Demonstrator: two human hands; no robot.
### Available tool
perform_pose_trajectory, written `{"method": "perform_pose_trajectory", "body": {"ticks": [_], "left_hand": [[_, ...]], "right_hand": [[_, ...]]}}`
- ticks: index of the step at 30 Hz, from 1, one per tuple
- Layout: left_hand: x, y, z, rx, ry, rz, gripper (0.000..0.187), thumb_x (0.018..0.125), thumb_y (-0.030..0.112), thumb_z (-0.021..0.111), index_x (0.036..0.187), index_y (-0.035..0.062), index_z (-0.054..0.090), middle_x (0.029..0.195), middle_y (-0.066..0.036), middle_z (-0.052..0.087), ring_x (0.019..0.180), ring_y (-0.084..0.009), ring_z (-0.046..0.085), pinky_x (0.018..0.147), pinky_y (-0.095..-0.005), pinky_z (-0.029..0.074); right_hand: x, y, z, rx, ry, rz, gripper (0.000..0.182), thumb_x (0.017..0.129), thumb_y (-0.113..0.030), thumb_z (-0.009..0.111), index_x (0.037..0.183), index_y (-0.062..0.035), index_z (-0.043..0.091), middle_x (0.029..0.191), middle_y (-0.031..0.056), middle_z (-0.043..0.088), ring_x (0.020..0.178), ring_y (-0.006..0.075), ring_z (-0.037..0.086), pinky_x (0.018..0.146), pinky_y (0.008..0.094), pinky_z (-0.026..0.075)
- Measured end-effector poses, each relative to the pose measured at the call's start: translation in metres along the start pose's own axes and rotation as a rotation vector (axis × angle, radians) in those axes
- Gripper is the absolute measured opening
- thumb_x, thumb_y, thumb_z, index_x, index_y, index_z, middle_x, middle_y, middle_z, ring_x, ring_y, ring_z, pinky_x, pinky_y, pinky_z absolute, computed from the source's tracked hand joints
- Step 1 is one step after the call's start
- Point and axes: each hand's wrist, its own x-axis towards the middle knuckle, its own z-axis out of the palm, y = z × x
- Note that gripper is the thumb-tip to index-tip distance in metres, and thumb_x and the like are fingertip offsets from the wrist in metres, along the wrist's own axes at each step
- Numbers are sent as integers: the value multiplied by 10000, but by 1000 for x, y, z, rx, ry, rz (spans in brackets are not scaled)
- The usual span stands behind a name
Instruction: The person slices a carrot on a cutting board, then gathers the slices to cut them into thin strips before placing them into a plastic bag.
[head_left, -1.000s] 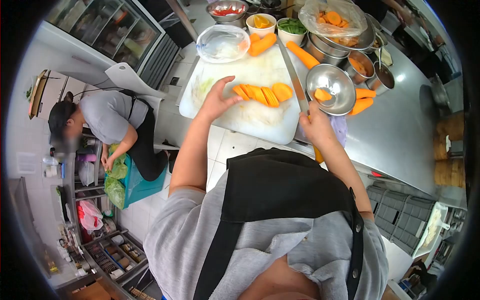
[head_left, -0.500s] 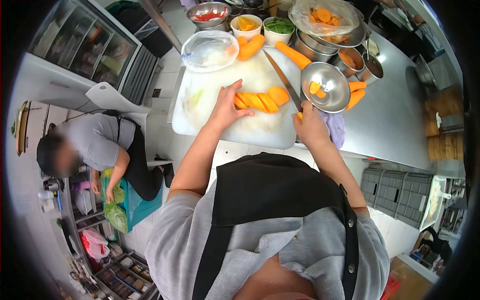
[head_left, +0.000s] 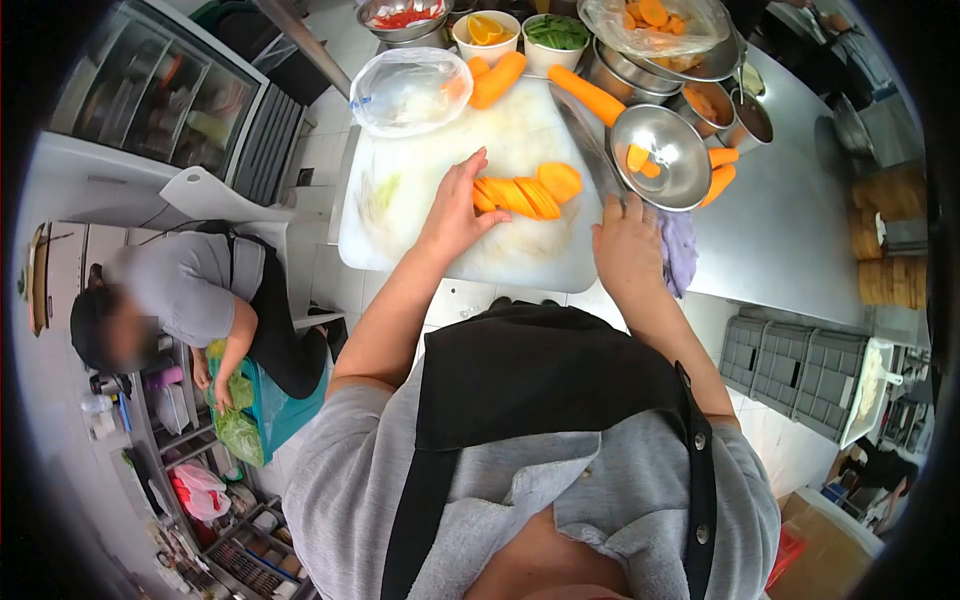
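Observation:
On the white cutting board (head_left: 420, 235), my left hand (head_left: 455, 210) wraps round the left end of a row of carrot slices (head_left: 520, 197), thumb on the near side and fingers on the far side. The slices lean on one another, with a rounder piece at the right end. A knife (head_left: 588, 135) lies flat along the board's right edge, its handle hidden. Over the handle end is my right hand (head_left: 628, 250), palm down with fingers stretched forward. Just beyond those fingers stands a metal bowl (head_left: 675, 165) with a few carrot pieces in it.
Peeled carrots (head_left: 498, 82) and a plastic bag (head_left: 410, 92) lie at the board's far side. Behind stand tubs of orange wedges (head_left: 487, 30) and green leaves (head_left: 556, 34). A purple cloth (head_left: 678, 250) hangs by my right hand. To the left, another person (head_left: 200, 290) handles leafy greens.
The knife has gone from slanting in my right hand to lying flat by the board's edge, and the right fingers have straightened. My left hand stays at the carrot slices.

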Motion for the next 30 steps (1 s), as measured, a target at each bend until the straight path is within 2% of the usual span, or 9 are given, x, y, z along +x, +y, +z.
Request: {"method": "perform_pose_trajectory", "body": {"ticks": [3, 6, 9, 12, 15, 18, 24, 27, 30], "left_hand": [[-1, 2, 4, -2, -13, -48, 961, 637, 149, 882, 1430, 56, 346, 1265, -164, 552, 1196, -351, 488, 1018, -420, 421], [-2, 2, 9, 50, -17, -4, 869, 697, 111, 844, 1422, 67, 368, 1303, -148, 538, 1203, -321, 494, 1048, -391, 409], [-5, 4, 11, 75, 42, 2, 686, 792, 153, 779, 1373, 62, 426, 1231, -154, 568, 1157, -330, 509, 1006, -388, 429], [-5, 0, 17, -328, 103, -235, 512, 856, 152, 715, 1310, 54, 499, 1205, -151, 571, 1124, -308, 523, 978, -372, 444], [-5, 3, 21, -90, 92, -243, 419, 918, 174, 655, 1300, 70, 518, 1248, -96, 566, 1133, -232, 536, 983, -342, 436], [-5, 7, 23, -107, 110, -213, 395, 902, 179, 666, 1264, 71, 550, 1229, -108, 575, 1157, -255, 521, 998, -358, 427], [0, 20, 16, 90, 21, 68, 642, 733, 312, 824, 1285, 118, 562, 1225, -126, 550, 1170, -333, 480, 1021, -406, 402], [0, 13, 17, 76, -21, 0, 702, 662, 378, 847, 1274, 152, 590, 1218, -117, 537, 1146, -332, 494, 1009, -407, 409], [-2, 10, 15, 27, -37, -9, 682, 659, 377, 850, 1260, 160, 609, 1189, -115, 536, 1125, -326, 509, 1007, -407, 410]], "right_hand": [[12, -4, -10, 428, -23, -169, 521, 885, -215, 641, 1316, 25, 476, 1233, 260, 529, 1102, 416, 564, 954, 448, 466], [23, -16, -11, 622, -202, -189, 552, 900, -237, 627, 1353, 12, 433, 1265, 231, 504, 1146, 398, 545, 938, 447, 482], [30, -22, 3, 659, -194, -254, 583, 882, -238, 653, 1358, 7, 420, 1248, 231, 506, 1133, 405, 546, 937, 454, 480], [33, -25, 5, 649, -166, -254, 574, 877, -215, 657, 1367, -8, 440, 1237, 229, 529, 1114, 411, 560, 942, 446, 476], [35, -27, 7, 658, -194, -259, 570, 870, -185, 662, 1366, -18, 439, 1239, 226, 523, 1094, 413, 569, 925, 445, 486], [36, -28, 12, 683, -197, -261, 532, 872, -151, 644, 1338, 8, 440, 1218, 235, 517, 1115, 401, 555, 903, 456, 495], [35, -34, 24, 776, -91, -230, 514, 843, -97, 657, 1313, 23, 485, 1156, 248, 593, 1059, 416, 583, 912, 443, 484], [35, -39, 28, 779, -52, -220, 478, 840, -88, 654, 1284, 27, 521, 1157, 249, 606, 1067, 416, 584, 921, 434, 481], [38, -40, 27, 846, -66, -221, 448, 840, -83, 647, 1263, 27, 544, 1145, 248, 622, 1064, 397, 599, 925, 419, 484]]}}
